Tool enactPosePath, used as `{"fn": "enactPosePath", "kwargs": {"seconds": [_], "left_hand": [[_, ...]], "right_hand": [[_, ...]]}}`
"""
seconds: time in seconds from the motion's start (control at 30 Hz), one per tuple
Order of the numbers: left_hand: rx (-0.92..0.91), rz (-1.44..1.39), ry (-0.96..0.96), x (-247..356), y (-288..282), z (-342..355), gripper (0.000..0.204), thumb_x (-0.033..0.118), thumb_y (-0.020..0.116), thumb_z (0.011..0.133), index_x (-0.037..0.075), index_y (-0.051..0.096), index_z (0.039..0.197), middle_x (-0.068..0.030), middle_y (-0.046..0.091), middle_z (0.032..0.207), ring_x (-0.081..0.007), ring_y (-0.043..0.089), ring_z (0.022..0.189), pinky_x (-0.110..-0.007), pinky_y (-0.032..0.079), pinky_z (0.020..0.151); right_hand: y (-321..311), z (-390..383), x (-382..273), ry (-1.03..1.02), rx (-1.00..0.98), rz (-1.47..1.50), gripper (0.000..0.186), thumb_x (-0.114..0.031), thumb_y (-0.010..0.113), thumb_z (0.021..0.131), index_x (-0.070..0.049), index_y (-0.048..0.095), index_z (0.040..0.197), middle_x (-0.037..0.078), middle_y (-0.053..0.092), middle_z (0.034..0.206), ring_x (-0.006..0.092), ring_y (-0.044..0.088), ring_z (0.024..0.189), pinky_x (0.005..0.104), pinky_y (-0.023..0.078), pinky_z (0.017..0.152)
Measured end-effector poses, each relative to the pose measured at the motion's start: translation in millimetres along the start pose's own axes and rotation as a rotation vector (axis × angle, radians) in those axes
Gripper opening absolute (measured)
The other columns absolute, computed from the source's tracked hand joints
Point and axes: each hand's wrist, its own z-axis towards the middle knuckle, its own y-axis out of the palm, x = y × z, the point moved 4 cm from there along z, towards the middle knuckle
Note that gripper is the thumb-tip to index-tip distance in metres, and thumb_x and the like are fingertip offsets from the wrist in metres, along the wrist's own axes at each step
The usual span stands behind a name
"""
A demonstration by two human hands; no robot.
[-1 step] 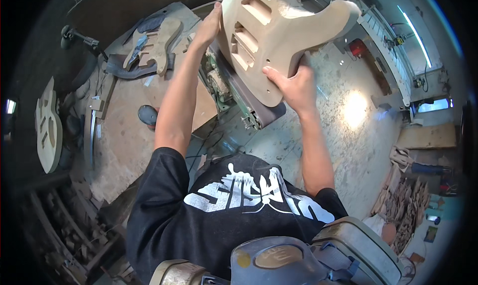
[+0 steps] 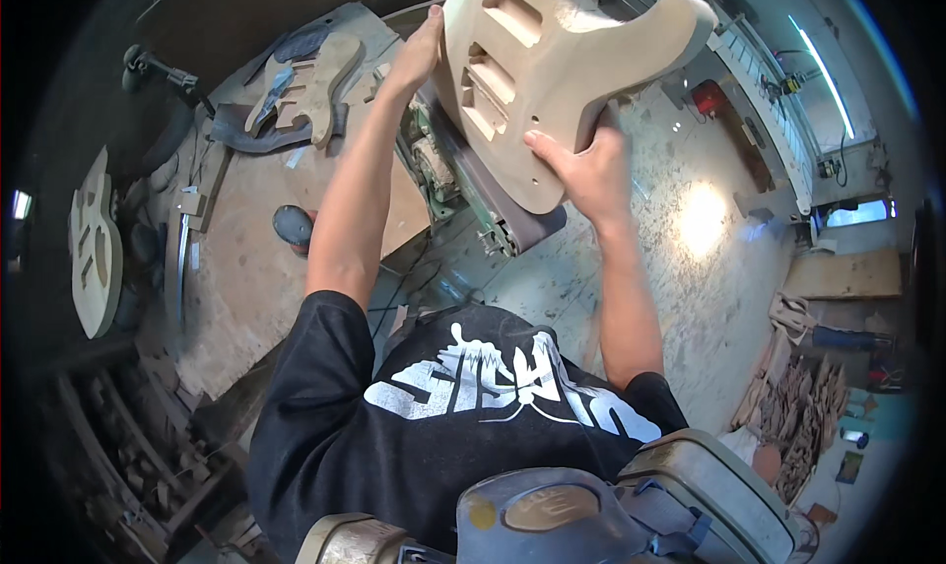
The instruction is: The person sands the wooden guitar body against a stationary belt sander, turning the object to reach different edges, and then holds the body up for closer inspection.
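A bare wooden electric guitar body (image 2: 552, 81) with routed cavities and small drilled holes is held up in front of me, its top cut off by the upper edge. My left hand (image 2: 419, 52) grips its left edge, most fingers hidden behind the wood. On the right, my right hand (image 2: 591, 165) clasps the lower side, thumb on the face and fingers out of sight underneath. Below the body lies a belt sander (image 2: 493, 204) with a green frame and a dark belt, partly covered. Whether wood and belt touch, I cannot tell.
At left stands a worktable (image 2: 236, 298) bearing another guitar body (image 2: 320, 91) on dark cloth, an orbital sander (image 2: 293, 227) and a long metal bar clamp (image 2: 184, 259). A further guitar body (image 2: 96, 254) sits at far left. Wood scraps (image 2: 813, 416) are piled at right.
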Motion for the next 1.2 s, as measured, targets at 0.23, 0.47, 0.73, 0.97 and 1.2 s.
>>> {"fn": "enactPosePath", "kwargs": {"seconds": [0.23,0.47,0.73,0.97,1.2], "left_hand": [[0.01,-0.075,-0.109,8.0,27.6,-22.7,0.086,0.071,0.02,0.1,0.005,0.05,0.145,-0.0211,0.053,0.143,-0.0317,0.046,0.137,-0.041,0.03,0.116],[0.051,0.043,-0.082,-15.7,33.8,-28.7,0.08,0.056,0.01,0.106,-0.003,0.053,0.139,-0.026,0.056,0.139,-0.036,0.049,0.134,-0.04,0.036,0.113],[0.085,-0.017,-0.201,-21.2,39.9,-38.0,0.081,0.056,0.01,0.106,-0.003,0.055,0.136,-0.0273,0.057,0.136,-0.0388,0.049,0.133,-0.042,0.037,0.111],[0.135,0.082,-0.081,-3.9,32.0,-39.4,0.074,0.052,0.013,0.107,0.0,0.057,0.135,-0.0241,0.059,0.134,-0.0394,0.052,0.13,-0.043,0.039,0.109],[0.148,0.088,-0.03,-4.2,26.0,-32.6,0.071,0.05,0.016,0.108,-0.001,0.059,0.132,-0.024,0.062,0.13,-0.0401,0.055,0.125,-0.043,0.04,0.107]], "right_hand": [[-24.3,31.4,-17.3,0.05,-0.065,-0.203,0.052,-0.027,0.085,0.068,0.007,0.066,0.102,0.023,0.072,0.098,0.0354,0.072,0.091,0.0401,0.055,0.082],[-36.8,69.3,-39.7,-0.001,-0.173,-0.471,0.064,-0.042,0.087,0.06,0.01,0.058,0.083,0.031,0.067,0.084,0.0395,0.07,0.083,0.044,0.054,0.074],[-34.6,72.6,-36.7,-0.039,-0.224,-0.463,0.067,-0.041,0.086,0.062,0.013,0.058,0.089,0.023,0.064,0.077,0.0262,0.065,0.074,0.0372,0.053,0.071],[-33.9,46.8,-19.2,0.008,-0.171,-0.424,0.066,-0.038,0.086,0.064,0.011,0.061,0.101,0.031,0.069,0.093,0.0404,0.07,0.09,0.0427,0.055,0.08],[-30.9,26.8,-14.6,0.032,-0.174,-0.216,0.06,-0.03,0.083,0.07,0.007,0.061,0.112,0.027,0.071,0.099,0.0399,0.07,0.094,0.0422,0.054,0.084]]}}
